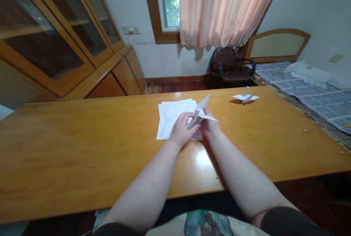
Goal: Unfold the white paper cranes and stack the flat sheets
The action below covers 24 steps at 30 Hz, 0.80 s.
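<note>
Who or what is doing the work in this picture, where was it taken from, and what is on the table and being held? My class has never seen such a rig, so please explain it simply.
There is no robot here: these are a person's two bare hands. The single picture comes from a camera worn on that person's head, looking forward and down, so the forearms reach in from the bottom edge. The left hand and right hand together hold a folded white paper figure with pointed flaps. Partly behind them, a stack of white paper sheets lies on the wooden table. Farther right sits what looks like an origami crane. Beyond the table is an office chair.
</note>
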Tool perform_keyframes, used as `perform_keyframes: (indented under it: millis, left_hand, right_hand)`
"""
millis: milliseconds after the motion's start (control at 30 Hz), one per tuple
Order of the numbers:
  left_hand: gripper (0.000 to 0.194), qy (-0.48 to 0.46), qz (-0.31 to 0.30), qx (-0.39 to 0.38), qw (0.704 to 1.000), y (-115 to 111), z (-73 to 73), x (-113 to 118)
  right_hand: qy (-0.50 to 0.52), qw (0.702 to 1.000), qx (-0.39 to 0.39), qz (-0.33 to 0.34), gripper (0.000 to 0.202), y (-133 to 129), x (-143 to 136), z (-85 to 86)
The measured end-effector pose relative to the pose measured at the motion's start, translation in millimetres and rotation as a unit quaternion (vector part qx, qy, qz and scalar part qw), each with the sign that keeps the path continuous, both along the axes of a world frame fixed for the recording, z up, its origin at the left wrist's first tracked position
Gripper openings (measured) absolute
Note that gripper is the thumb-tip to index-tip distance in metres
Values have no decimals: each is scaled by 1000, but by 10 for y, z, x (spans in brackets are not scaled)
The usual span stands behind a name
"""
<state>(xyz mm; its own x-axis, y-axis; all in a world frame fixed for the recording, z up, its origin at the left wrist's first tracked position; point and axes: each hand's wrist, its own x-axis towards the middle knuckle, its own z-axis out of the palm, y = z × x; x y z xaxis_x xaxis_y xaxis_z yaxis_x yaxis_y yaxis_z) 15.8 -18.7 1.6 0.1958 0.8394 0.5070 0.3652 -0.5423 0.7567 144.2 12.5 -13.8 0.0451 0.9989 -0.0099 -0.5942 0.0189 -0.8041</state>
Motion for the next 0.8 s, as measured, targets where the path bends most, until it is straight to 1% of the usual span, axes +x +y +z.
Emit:
perform_keyframes:
  millis: [33, 100, 200, 267, 367, 467, 533, 600, 700, 800]
  left_hand:
    - [21, -27, 13, -14, 999, 11, -18, 8]
    - [12, -97, 31, -68, 992, 53, -66, 16]
    - [14, -211, 33, -155, 964, 118, -111, 16]
    - [17, -265, 29, -173, 948, 136, -104, 15]
    - [20, -308, 5, -186, 933, 128, -72, 14]
    - [24, -335, -11, -208, 919, 117, -58, 10]
    - [26, -346, -11, -215, 913, 120, -59, 11]
    - [27, -364, -11, -219, 905, 127, -61, 18]
    - [28, -414, -18, -223, 882, 135, -58, 37]
    - [30, -452, -22, -239, 859, 137, -60, 46]
  right_hand:
    - [-1, 1000, 2, 3, 30, -1, -7, -7]
    - [-7, 1000, -3, 14, 28, -16, -25, -8]
    - [-20, 999, 11, 26, 32, -61, -53, 22]
    - [-35, 998, 47, 39, 38, -92, -67, 50]
    - [-92, 991, 86, 45, 42, -114, -83, 69]
    - [-133, 987, 89, 14, 34, -101, -98, 51]
    - [-129, 988, 82, -12, 34, -83, -107, 29]
    - [-119, 988, 83, -53, 36, -71, -114, 9]
    - [-127, 981, 101, -108, 34, -76, -119, -8]
    - [-150, 975, 116, -117, 28, -98, -120, -8]
